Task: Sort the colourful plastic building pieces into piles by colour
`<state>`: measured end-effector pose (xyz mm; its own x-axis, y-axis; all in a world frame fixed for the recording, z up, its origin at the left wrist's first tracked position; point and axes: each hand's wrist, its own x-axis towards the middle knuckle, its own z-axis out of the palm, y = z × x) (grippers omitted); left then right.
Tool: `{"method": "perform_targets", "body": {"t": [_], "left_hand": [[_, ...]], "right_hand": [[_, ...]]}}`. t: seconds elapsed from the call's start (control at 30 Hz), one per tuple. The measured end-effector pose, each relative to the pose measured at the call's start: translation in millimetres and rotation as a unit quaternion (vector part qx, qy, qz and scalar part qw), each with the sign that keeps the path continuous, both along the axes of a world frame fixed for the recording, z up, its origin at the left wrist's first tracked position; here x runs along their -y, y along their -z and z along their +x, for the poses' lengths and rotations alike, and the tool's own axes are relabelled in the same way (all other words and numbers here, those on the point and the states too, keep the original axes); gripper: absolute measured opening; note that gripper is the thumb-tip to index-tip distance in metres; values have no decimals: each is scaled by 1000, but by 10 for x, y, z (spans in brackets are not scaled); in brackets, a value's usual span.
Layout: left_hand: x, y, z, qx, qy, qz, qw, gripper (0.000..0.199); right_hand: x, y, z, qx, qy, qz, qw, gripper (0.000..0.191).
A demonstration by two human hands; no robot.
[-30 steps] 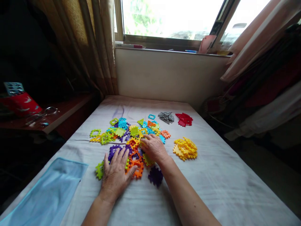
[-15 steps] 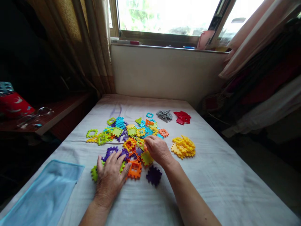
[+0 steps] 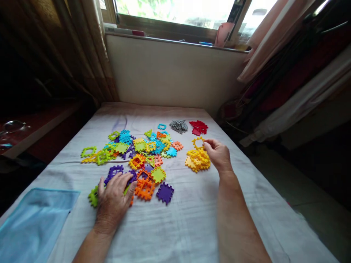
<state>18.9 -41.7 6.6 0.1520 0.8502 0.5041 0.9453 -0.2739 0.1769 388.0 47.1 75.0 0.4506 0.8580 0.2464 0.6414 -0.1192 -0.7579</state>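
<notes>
Between the fingertips of my right hand [image 3: 219, 154] is a yellow square frame-shaped building tile [image 3: 194, 142], held just above the pile of yellow tiles [image 3: 197, 161]. My left hand [image 3: 113, 197] lies with its fingers spread over purple, green and orange tiles at the near left, partly hiding them. A purple window tile [image 3: 113, 171] shows past its fingertips. To its right are an orange tile [image 3: 145, 190], a lime-green tile [image 3: 158, 175] and a solid purple tile [image 3: 165, 193]. Mixed tiles in blue, green, yellow and orange spread farther back.
A grey heap of pieces [image 3: 178, 126] and a red pile of tiles [image 3: 198, 127] sit at the back right. A light-blue mesh pouch [image 3: 38, 219] lies on the left of the sheet-covered surface [image 3: 186, 230]. Beyond stand a wall [image 3: 164, 73] and a window.
My right hand has moved right from the mixed pile to the yellow pile, carrying the yellow frame tile. My left hand stays on the same tiles. The view has shifted right and downward.
</notes>
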Motion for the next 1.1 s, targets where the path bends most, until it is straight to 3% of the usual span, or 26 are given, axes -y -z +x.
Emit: {"method": "perform_targets", "body": {"t": [0.13,0.27,0.43,0.67,0.9,1.0,1.1], "left_hand": [[-5,-1,0,15,-2,-1,1000,40],[-13,-15,-8,25,-5,-12,1000,38],[-33,22,-60,17,-1,-31,999,37],[-7,-13,-4,33,-6,-25,999,40],[9,-54,40,59,-11,-41,997,38],[13,-55,39,63,-11,-43,997,36],[13,-60,45,62,-13,-37,997,34]], "right_hand": [[18,0,236,83,91,-35,992,26],[11,96,295,131,128,-94,979,25],[4,208,272,160,124,-137,970,25],[23,140,213,174,107,-209,956,27],[-10,20,-116,192,37,-139,971,30],[-7,-6,-445,197,-49,-78,976,27],[41,19,-868,207,-165,-38,964,24]]}}
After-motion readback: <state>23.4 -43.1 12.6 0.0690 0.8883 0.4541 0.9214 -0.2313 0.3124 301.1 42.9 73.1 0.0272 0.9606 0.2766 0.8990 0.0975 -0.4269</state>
